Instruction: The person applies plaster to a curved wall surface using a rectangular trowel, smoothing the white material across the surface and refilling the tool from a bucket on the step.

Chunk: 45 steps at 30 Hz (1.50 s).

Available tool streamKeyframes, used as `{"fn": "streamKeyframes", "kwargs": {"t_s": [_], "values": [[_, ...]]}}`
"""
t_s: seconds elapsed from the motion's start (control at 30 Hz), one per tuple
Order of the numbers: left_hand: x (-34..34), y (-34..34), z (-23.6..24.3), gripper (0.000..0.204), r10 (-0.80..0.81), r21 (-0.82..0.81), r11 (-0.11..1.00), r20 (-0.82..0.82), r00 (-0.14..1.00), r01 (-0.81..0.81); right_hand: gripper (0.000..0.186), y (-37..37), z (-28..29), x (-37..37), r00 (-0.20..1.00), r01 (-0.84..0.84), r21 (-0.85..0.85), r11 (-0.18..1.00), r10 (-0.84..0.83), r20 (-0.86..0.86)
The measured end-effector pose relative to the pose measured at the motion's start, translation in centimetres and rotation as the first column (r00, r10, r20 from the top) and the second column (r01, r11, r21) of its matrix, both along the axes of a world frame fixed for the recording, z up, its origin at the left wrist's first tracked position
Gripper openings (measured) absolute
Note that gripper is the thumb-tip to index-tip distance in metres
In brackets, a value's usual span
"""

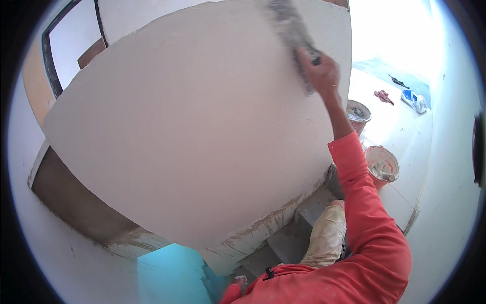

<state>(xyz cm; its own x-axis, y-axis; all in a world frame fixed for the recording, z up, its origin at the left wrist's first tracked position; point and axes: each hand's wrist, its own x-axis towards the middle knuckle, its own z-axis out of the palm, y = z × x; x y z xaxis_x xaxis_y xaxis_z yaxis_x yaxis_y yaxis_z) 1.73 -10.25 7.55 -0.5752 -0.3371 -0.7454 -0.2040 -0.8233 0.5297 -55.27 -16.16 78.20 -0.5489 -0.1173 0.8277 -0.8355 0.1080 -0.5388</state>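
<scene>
With my right hand [323, 73] I grip the handle of a long plastering trowel [289, 25], held up against the top right part of a wall coated in smooth, pale plaster [197, 121]. The trowel's blade is smeared with plaster and blurred by motion. My right arm, in a red sleeve, reaches upward. Low in the view, my left hand [240, 280] is close to my body beside the steps; its fingers are too small and unclear to read.
Grey steps [283, 243] run along the wall's lower edge, under my bent leg. To the right stand a plaster-stained bucket [382, 166] and another bucket [358, 114]. Farther off, a reddish cloth [383, 97] and a blue-and-white bag [414, 101] lie on the floor.
</scene>
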Motion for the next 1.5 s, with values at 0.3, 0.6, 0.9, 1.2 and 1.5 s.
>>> {"fn": "streamKeyframes", "kwargs": {"t_s": [0.3,0.6,0.9,1.2,1.5], "values": [[-1.4,1.3,-0.2,0.007,-0.116,-0.230,0.954,0.309,0.944,0.193,0.035,1.4,-1.7,-3.4,0.527,-0.493,-0.543,0.680,0.730,0.436],[0.1,0.9,-2.0,0.008,-0.014,-0.070,0.997,0.116,0.993,0.022,0.038,-1.3,-1.0,20.9,0.719,-0.441,0.577,0.687,0.656,-0.230],[-7.0,1.7,0.2,0.007,0.227,-0.313,0.940,0.287,0.931,-0.132,0.040,-1.4,5.3,19.5,0.800,-0.261,0.411,0.874,0.434,-0.415],[-3.6,2.6,-2.2,0.012,0.166,-0.215,0.971,0.272,0.948,-0.109,0.033,-2.0,-0.9,21.0,0.466,-0.161,0.361,0.919,0.393,-0.793],[-4.6,1.7,-0.2,0.012,0.196,-0.276,0.956,0.358,0.913,-0.097,0.053,-0.9,2.4,5.9,0.986,-0.159,-0.119,0.980,0.165,0.038]]}}
